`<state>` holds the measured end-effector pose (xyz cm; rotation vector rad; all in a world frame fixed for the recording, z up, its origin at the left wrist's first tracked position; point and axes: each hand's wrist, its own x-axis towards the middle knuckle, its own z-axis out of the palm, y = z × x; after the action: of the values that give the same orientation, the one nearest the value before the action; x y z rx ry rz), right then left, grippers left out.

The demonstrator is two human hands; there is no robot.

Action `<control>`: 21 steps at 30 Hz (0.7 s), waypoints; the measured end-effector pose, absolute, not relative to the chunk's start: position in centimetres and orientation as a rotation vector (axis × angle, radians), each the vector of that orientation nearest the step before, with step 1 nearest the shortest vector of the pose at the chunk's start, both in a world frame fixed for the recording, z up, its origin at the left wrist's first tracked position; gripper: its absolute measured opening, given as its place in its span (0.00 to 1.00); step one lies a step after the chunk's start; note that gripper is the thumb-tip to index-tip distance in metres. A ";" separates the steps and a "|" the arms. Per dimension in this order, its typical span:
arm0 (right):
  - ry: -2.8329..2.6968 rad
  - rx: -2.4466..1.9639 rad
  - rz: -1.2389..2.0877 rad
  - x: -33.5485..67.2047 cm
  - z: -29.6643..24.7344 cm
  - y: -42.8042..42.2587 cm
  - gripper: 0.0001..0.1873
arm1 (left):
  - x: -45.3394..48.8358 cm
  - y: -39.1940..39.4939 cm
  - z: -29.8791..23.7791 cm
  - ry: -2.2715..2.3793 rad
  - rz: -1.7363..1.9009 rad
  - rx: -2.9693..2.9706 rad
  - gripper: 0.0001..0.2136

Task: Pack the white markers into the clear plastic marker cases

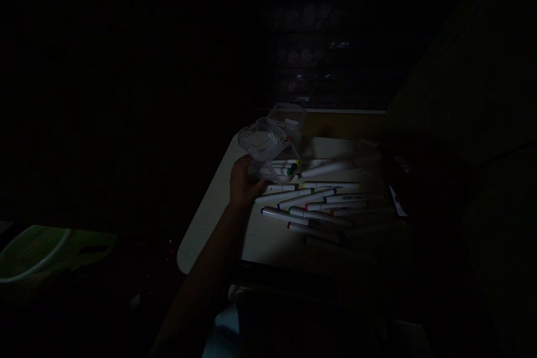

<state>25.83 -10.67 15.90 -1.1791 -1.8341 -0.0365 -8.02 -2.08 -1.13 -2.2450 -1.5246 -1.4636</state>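
My left hand (244, 183) is closed around a clear plastic case (274, 170) at the left side of the table. Several white markers (284, 163) lie inside it, their green, yellow and dark ends facing right. The case's clear lid (262, 139) stands open above them. Just right of the case, a white marker (331, 168) slants with its tip towards the opening. Deep shadow covers its right end, and my right hand cannot be made out clearly there. More loose markers (296, 198) with coloured ends are spread over the table below the case.
The pale table (205, 229) has a rounded front left corner. Another clear plastic container (289, 114) stands behind the case. A green basket (36, 251) sits low on the left. A wall is at the right, and most surroundings are very dark.
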 end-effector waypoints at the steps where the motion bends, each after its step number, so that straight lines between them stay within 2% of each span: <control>1: -1.844 -1.127 -0.076 25.6 15.8 -10.7 0.09 | -8.0 -2.1 -1.1 -1.519 -1.467 -2.248 0.31; 15: -1.854 -1.010 -0.104 21.7 15.6 -12.0 0.03 | -7.9 -2.2 -1.0 -1.504 -1.470 -2.264 0.31; 21: -1.841 -0.992 -0.166 21.9 15.1 -11.4 0.06 | -8.0 -2.1 -0.9 -1.463 -1.429 -2.270 0.31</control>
<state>21.89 -11.43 15.12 -0.9924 -1.8405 -0.1657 -8.01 -2.11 -0.91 -2.2697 -1.4632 -1.4288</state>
